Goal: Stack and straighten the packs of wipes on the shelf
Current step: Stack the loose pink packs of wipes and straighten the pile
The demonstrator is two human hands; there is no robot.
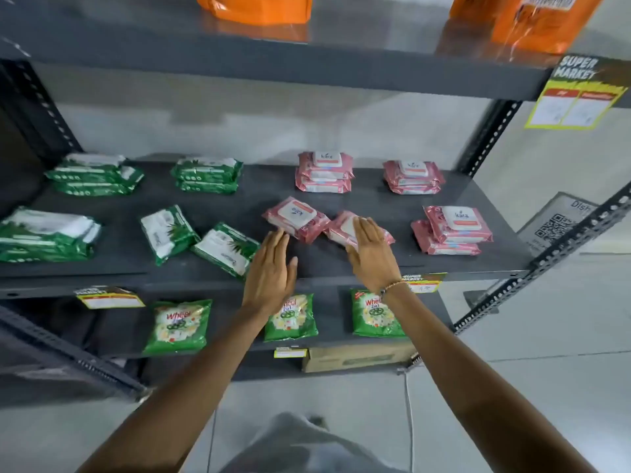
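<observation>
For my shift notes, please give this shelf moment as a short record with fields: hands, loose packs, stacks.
left hand: open, fingertips at loose pink pack
right hand: flat on second pink pack, not gripping
loose green packs: two, tilted, side by side
pink stacks: two at back, one at front right, its top pack shifted
green stacks: two at back, one at front left
shelf: dark grey

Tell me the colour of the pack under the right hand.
Pink with a white label, the pack under the right hand; head view.
</observation>
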